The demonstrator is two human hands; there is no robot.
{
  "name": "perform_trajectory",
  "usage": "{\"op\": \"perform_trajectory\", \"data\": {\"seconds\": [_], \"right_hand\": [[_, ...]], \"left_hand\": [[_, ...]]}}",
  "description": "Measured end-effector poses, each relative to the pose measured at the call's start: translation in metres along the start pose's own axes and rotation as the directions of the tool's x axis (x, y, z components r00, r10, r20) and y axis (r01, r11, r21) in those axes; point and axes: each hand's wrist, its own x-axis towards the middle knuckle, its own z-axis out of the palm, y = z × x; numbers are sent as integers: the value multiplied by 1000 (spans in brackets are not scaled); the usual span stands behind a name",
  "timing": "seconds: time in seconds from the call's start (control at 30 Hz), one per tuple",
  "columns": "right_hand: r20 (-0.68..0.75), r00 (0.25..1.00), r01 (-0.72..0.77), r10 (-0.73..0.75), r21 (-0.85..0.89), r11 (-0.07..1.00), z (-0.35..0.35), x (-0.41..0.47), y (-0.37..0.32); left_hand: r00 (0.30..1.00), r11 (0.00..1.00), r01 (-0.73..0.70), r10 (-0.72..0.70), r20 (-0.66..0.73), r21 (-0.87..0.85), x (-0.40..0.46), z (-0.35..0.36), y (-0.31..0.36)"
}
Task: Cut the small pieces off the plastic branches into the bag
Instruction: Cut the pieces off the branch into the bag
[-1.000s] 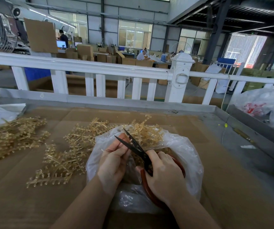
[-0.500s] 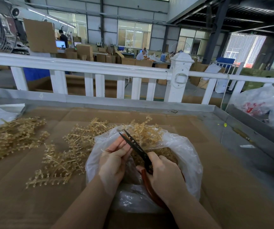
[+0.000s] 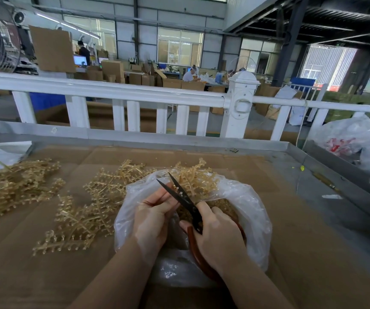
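— Watching the scissors (image 3: 185, 200) now: a second ago the blades gaped wide, half a second ago they had nearly met, and now they stand parted again with a small clear piece between them. I read that as one snip finished and the next lined up.

— Where are your hands?

— Both over the mouth of the bag (image 3: 253, 210), which sits on the cardboard-covered worktop (image 3: 313, 253) toward its near edge, about midway along. My right hand (image 3: 218, 238) has its fingers curled round the reddish handles, wrist low, blades pointing up and away to the far left. My left hand (image 3: 153, 214) is beside the blades, fingers curled in and pinching a thin plastic branch (image 3: 175, 190); how much of it is left I cannot tell.

— And the stock?

— A heap of golden branches (image 3: 86, 210) lies just left of the bag, touching its rim, and another heap (image 3: 12, 188) sits at the left edge. Cut bits show inside the bag, so I judge the work well under way, with plenty left.
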Motion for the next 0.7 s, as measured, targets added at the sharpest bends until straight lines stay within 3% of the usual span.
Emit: {"op": "perform_trajectory", "data": {"seconds": [0.23,0.7], "right_hand": [[9,1000,-2,2,3,1000,1,1,3],[-6,1000,8,-8,-14,1000,-3,0,4]], "left_hand": [[999,998,30,-31,-22,-54,2,0,0],[1000,1000,-8,8,-16,-2,2,1,-2]]}}
